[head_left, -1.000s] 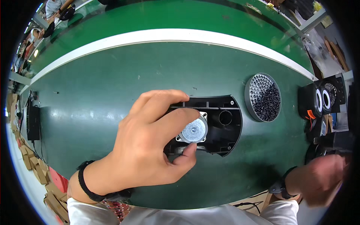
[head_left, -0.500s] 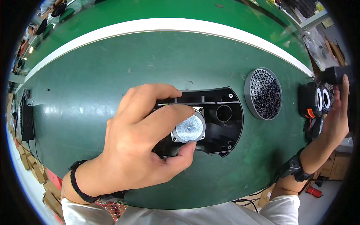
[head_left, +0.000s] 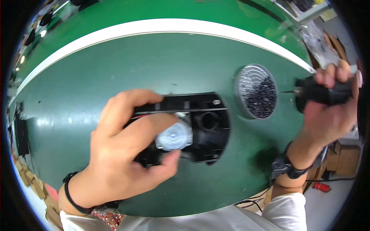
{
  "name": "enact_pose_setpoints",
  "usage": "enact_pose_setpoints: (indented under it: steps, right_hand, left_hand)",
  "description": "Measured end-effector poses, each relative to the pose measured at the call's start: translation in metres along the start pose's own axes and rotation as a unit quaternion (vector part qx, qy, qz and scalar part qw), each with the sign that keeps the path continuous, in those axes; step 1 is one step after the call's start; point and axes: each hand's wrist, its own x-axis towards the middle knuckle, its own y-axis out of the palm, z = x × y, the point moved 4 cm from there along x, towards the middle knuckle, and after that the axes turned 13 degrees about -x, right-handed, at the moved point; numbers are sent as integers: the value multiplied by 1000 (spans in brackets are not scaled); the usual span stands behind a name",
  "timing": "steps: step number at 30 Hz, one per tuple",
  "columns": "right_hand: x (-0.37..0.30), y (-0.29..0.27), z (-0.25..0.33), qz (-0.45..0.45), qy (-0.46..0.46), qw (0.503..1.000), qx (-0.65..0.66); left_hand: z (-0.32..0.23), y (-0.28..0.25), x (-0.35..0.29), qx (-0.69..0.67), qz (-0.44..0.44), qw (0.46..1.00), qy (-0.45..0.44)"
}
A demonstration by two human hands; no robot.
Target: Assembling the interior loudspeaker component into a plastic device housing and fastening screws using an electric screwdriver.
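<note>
My left hand [head_left: 125,148] is closed around a round silver speaker driver [head_left: 175,135], thumb and fingers on its sides. The driver lies in a curved black plastic housing [head_left: 217,136] flat on the table, and another finger of that hand reaches the housing's far edge. At the right, my right hand [head_left: 325,119] wraps around a black power screwdriver [head_left: 325,92]. Its thin bit points left toward a round grey dish [head_left: 239,101] of small black screws [head_left: 266,101]. The bit is apart from the dish. Motion blurs both hands slightly.
The green tabletop [head_left: 77,100] ends at a white raised strip [head_left: 169,26] at the back. A black box with a cable [head_left: 22,131] stands at the left edge. Cardboard boxes [head_left: 347,159] and a red spool [head_left: 322,187] lie beyond the right edge.
My right hand has come inward from the far right edge, bringing the screwdriver fully into sight, bit leftward. The housing, dish and left hand appear shifted left, as the whole view has turned.
</note>
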Motion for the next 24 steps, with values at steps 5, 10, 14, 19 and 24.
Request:
enact_pose_setpoints:
  steps: [5,10,14,19,24]
  right_hand:
    - [-5,26,-20,-58,-7,996,-62]
    - [-4,39,-35,-98,-12,994,-37]
    - [-4,38,-51,-105,-20,993,-42]
    - [-3,38,-58,-102,-22,994,-32]
    - [-5,38,-61,-97,-20,994,-40]
  left_hand:
    - [-1,-3,-4,14,4,1000,-9]
    - [1,-1,-3,8,0,1000,-9]
    - [1,1,-3,8,5,1000,-19]
    - [0,1,-1,13,15,1000,-13]
    - [0,0,-2,14,15,1000,-14]
